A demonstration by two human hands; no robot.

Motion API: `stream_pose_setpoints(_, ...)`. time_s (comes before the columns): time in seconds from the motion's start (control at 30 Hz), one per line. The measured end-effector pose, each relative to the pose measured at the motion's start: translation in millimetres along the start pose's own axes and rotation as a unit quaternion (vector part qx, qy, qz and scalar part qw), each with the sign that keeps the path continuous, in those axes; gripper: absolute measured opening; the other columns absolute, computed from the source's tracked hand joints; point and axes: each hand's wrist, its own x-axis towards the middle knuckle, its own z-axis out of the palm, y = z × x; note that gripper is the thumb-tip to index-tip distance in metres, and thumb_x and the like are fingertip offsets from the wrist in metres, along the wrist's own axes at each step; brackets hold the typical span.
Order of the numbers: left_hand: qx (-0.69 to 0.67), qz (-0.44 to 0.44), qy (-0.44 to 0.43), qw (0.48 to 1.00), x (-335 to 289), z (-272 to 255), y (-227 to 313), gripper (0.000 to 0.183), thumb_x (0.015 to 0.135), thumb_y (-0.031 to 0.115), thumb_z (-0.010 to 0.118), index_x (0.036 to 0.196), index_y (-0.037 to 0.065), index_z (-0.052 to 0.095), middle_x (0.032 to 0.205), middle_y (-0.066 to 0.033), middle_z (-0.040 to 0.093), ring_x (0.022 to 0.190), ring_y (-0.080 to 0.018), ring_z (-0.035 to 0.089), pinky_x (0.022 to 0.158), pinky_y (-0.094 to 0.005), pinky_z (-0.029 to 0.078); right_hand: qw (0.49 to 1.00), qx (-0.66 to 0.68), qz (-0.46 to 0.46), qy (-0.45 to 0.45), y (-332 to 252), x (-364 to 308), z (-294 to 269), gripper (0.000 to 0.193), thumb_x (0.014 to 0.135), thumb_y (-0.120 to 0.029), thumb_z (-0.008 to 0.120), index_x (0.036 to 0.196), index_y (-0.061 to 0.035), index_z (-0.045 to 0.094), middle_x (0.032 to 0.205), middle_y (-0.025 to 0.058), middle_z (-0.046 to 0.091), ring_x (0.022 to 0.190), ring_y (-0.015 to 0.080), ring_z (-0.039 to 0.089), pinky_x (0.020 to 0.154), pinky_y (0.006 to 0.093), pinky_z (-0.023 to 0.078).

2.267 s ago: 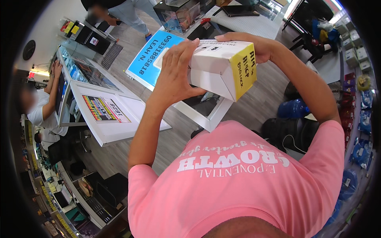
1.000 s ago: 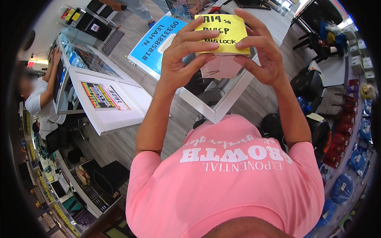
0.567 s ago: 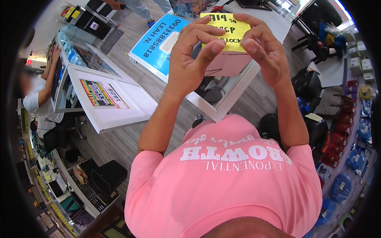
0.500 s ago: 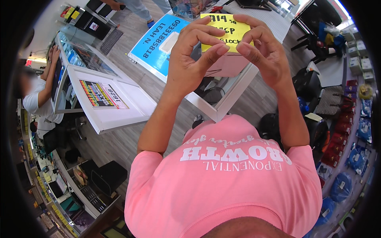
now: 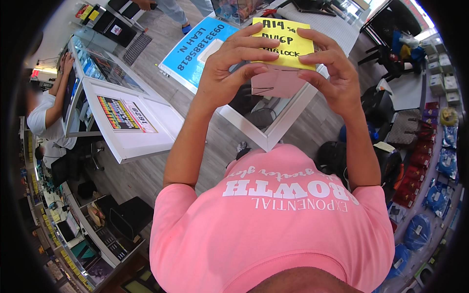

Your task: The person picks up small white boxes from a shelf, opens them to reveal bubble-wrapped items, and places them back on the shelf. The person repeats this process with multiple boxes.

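Observation:
A small box with pinkish sides is held up between my two hands, above the corner of a glass display counter. A yellow label with black handwriting covers its upper face. My left hand grips the left side, fingers stretched over the label's edge and thumb near its lower border. On the opposite side, my right hand is closed around the box, with fingertips on the label's right edge and the thumb at the lower right corner. The underside of the box is hidden.
The white-framed glass counter carries a blue sign. At left, a person leans on another glass case. Black bags and packaged goods on shelves line the right side. Another person's legs stand at the far side.
Both thumbs have moved outward and down off the label, so more of its yellow face shows. The box has shifted slightly to the right.

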Motion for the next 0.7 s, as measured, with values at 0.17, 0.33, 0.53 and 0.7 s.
stream_pose_setpoints(0.17,0.037,0.047,-0.014,0.998,2.5,-1.3,-9.0,0.028,0.100,0.029,0.067,0.121,0.017,0.080,0.132,-0.0016,0.074,0.145,-0.0306,0.047,0.123,-0.0438,0.034,0.996,0.081,-0.040,0.021,26.3,-4.4,5.4,0.028,0.088,-0.019,0.085,0.114,-0.0112,0.077,0.145,0.0149,0.062,0.140,0.0302,0.054,0.115,0.0416,0.045)
stream_pose_setpoints(0.33,0.031,0.008,0.006,0.999,9.6,7.7,2.3,0.035,0.105,0.041,0.058,0.123,0.019,0.080,0.132,-0.0005,0.073,0.146,-0.0288,0.044,0.125,-0.0434,0.026,0.952,0.304,0.009,0.034,39.5,-2.2,9.5,0.042,0.093,-0.028,0.081,0.128,-0.0080,0.069,0.160,0.0163,0.047,0.149,0.0307,0.044,0.122,0.0442,0.037)
stream_pose_setpoints(0.53,0.033,0.059,0.020,0.997,8.5,11.5,-19.2,0.036,0.105,0.044,0.058,0.117,0.019,0.081,0.129,0.0007,0.074,0.151,-0.0271,0.035,0.128,-0.0441,0.017,0.948,0.312,0.045,0.045,56.7,-2.9,23.8,0.053,0.096,-0.034,0.077,0.140,-0.0088,0.062,0.168,0.0140,0.034,0.150,0.0289,0.040,0.124,0.0404,0.033)
stream_pose_setpoints(0.7,-0.034,0.059,0.053,0.996,8.3,19.3,-38.4,0.038,0.104,0.049,0.060,0.106,0.018,0.082,0.131,-0.0017,0.071,0.155,-0.0314,0.029,0.129,-0.0516,0.016,0.925,0.363,0.083,0.071,61.1,-2.8,28.5,0.061,0.094,-0.037,0.079,0.144,-0.0095,0.059,0.165,0.0141,0.038,0.148,0.0274,0.043,0.122,0.0380,0.034)
